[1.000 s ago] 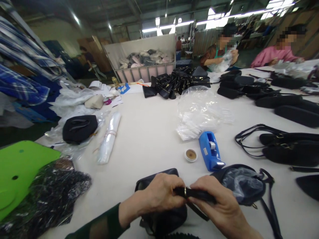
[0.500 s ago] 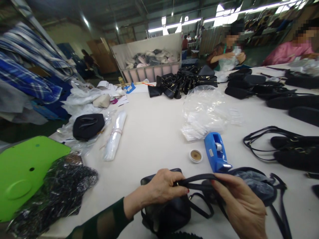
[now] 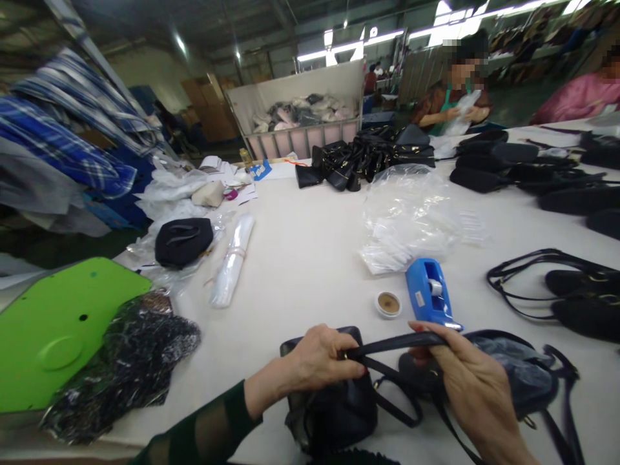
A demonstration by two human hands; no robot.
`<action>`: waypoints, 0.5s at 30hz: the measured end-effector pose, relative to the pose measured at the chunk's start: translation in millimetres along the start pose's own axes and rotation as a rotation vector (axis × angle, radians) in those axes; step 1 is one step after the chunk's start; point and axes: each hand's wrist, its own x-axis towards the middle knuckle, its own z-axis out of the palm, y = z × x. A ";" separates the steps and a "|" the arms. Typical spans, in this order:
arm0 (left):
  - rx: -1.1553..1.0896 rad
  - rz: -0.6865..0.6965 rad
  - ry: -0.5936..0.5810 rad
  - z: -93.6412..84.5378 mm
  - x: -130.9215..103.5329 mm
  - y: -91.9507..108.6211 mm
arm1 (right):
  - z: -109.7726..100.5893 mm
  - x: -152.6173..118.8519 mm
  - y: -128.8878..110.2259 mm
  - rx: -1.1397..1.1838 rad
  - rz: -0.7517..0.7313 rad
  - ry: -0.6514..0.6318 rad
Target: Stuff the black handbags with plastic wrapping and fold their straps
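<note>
- Head view: left hand (image 3: 320, 361) and right hand (image 3: 472, 387), fingers of each pinched on a black strap (image 3: 392, 343) stretched between them
- Black bag (image 3: 329, 407): near edge of table (image 3: 300, 258), under left hand
- Strap likely soft, light, limp; best gripped near its ends
- Blue tape dispenser (image 3: 429, 300) just beyond

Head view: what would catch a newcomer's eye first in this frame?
First, the two hands at the bottom edge: the left hand and right hand pull a black strap taut between them, over a dark handbag. Just beyond lies a bright blue tape dispenser on the white table, next to crumpled clear plastic bags. At far left, a vivid green board stands out.
</note>
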 end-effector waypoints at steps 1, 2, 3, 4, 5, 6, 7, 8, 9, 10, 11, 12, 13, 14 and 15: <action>-0.018 -0.023 -0.003 1.9 -2.6 -4.1 | -1.7 1.5 1.7 0.076 0.140 0.011; -0.051 -0.049 -0.004 4.3 -4.9 -7.9 | -2.6 3.1 3.8 0.119 0.223 0.018; -0.096 -0.071 -0.001 6.8 -6.8 -11.2 | -2.8 4.7 6.7 0.140 0.261 0.018; -0.153 -0.091 0.007 9.1 -8.2 -13.7 | -2.0 5.9 10.8 0.153 0.270 0.015; -0.211 -0.109 0.020 10.9 -9.1 -15.5 | -0.3 6.3 16.0 0.166 0.267 0.019; -0.257 -0.124 0.038 12.2 -9.3 -16.4 | 2.4 5.5 22.1 0.179 0.269 0.023; -0.291 -0.134 0.058 13.0 -9.1 -16.8 | 6.1 3.0 29.1 0.195 0.280 0.010; -0.323 -0.141 0.079 13.4 -8.4 -16.6 | 10.7 -1.3 36.3 0.207 0.293 -0.038; -0.360 -0.144 0.096 13.6 -7.5 -16.3 | 16.1 -7.3 43.5 0.208 0.301 -0.138; -0.397 -0.141 0.110 13.8 -6.5 -16.1 | 22.1 -14.6 50.3 0.190 0.294 -0.275; -0.432 -0.131 0.120 14.1 -5.7 -16.1 | 28.2 -22.5 56.0 0.156 0.263 -0.421; -0.470 -0.121 0.126 14.5 -5.1 -16.5 | 34.0 -30.3 60.5 0.105 0.212 -0.549; -0.507 -0.112 0.129 15.0 -4.8 -17.4 | 39.0 -37.2 63.4 0.044 0.156 -0.636; -0.539 -0.104 0.135 15.6 -4.9 -18.6 | 42.6 -42.5 64.7 -0.016 0.111 -0.680; -0.568 -0.098 0.145 16.4 -5.3 -20.1 | 44.5 -45.7 64.4 -0.060 0.081 -0.696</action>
